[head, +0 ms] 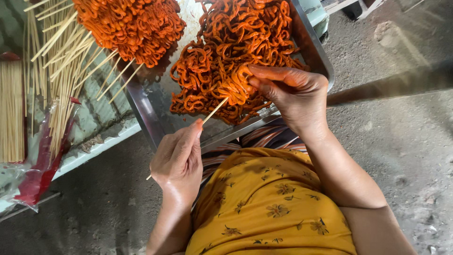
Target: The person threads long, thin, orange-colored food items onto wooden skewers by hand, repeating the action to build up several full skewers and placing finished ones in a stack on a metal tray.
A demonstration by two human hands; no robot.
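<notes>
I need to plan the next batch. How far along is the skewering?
Done: a pile of filled sticks lies at top left. In hand: the left hand holds a stick while the right hand pushes an orange strip on. Left: a heap of strips fills the metal tray.

Bare floor point(401, 141) lies open to the right and below the tray point(316, 52). Inside the tray, orange strips point(226, 52) fill the right half; a bare patch shows at its near-left corner. Finished skewers point(127, 23) overhang its left rim, and loose sticks point(61, 61) crowd the tabletop point(94, 146) beyond.
</notes>
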